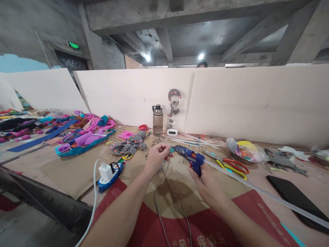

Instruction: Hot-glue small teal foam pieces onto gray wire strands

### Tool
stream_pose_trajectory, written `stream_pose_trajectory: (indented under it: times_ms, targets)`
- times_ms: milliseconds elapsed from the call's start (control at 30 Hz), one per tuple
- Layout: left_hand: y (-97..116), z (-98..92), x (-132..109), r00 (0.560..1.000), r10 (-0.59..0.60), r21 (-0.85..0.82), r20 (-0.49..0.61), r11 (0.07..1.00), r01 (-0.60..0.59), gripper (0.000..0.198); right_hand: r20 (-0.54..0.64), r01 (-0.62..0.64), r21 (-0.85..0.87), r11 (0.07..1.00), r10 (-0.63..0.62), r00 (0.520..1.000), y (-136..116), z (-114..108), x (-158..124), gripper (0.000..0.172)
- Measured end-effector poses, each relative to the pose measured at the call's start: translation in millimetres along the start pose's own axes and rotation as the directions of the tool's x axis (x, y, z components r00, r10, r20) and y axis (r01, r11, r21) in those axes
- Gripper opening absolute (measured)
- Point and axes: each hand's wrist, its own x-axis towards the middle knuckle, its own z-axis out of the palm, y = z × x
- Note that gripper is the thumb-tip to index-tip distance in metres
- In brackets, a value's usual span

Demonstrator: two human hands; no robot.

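Observation:
My left hand point(159, 156) is closed in a pinch on a small teal piece point(172, 149), possibly felt. Thin grey cord point(155, 202) runs in two strands from below this hand toward me; whether the fingers also grip it I cannot tell. My right hand point(203, 180) is wrapped round the handle of a blue hot glue gun point(189, 156), its nozzle pointing left, close to the teal piece. From the gun's back a long clear glue stick point(257, 185) reaches to the lower right. Brown cardboard point(177, 206) with red areas lies beneath both hands.
Left are grey felt pieces with pink dots point(128, 145), a power strip point(110, 176) and colourful fabric point(89, 137). A bottle point(157, 121), small digital clock point(172, 132) and hanging grey moon ornament point(174, 94) stand behind. Right are scissors point(235, 166), a bowl point(240, 154) and a phone point(295, 199).

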Motion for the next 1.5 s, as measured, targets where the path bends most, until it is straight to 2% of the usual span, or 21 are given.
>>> stream_pose_trajectory:
  times_ms: [267,733,833,900,1000,1067,1100,1167,1267,1333,1400,1500]
  targets:
    - [-3,-0.7,1,1.0,0.01,0.015,0.01,1.0,-0.01,0.029,-0.021,0.005,-0.022,1.0,-0.005,1.0,-3,-2,0,0.026]
    - [4,-0.3,0,0.998,-0.016,-0.045,-0.052,0.999,0.014,0.03,0.008,-0.011,-0.013,1.0,0.012,1.0,1,1,-2,0.026]
    - [4,-1.2,1,0.998,-0.027,-0.047,-0.054,0.999,0.025,0.03,-0.018,-0.06,0.07,0.996,0.061,0.998,-2,0,-1,0.024]
    - [3,-3.0,1,0.999,-0.022,-0.027,-0.05,0.999,0.02,0.028,-0.035,-0.135,0.188,0.973,0.144,0.989,-4,-1,0,0.024]
    - [0,-6.9,4,0.995,0.055,0.081,-0.085,0.996,-0.048,0.021,0.008,-0.27,0.437,0.858,0.297,0.955,2,-3,5,0.023]
    - [-2,-9.5,5,0.985,0.13,0.194,-0.113,0.975,-0.107,0.017,0.039,-0.326,0.513,0.794,0.357,0.933,14,-4,11,0.022]
    - [-2,-10.4,6,0.979,0.166,0.247,-0.121,0.96,-0.133,0.016,0.034,-0.347,0.485,0.803,0.38,0.925,22,-5,14,0.021]
    - [-2,-11.3,6,0.966,0.228,0.327,-0.123,0.928,-0.178,0.014,0.0,-0.374,0.278,0.885,0.389,0.921,41,-6,18,0.017]
    - [-1,-9.6,4,0.939,0.335,0.394,-0.084,0.876,-0.277,0.012,0.028,-0.278,-0.015,0.96,0.278,0.96,67,-5,19,0.019]
    - [-1,-6.8,1,0.916,0.4,0.429,-0.031,0.833,-0.349,0.011,0.031,-0.221,-0.112,0.969,0.226,0.974,77,-5,18,0.022]
    - [0,-3.6,-2,0.892,0.452,0.462,0.026,0.786,-0.412,0.01,-0.053,-0.196,-0.155,0.968,0.19,0.98,75,-4,16,0.02]
    - [0,1.0,-7,0.854,0.51,0.507,0.104,0.712,-0.487,0.01,-0.188,-0.184,-0.107,0.977,0.161,0.969,54,-4,16,0.017]
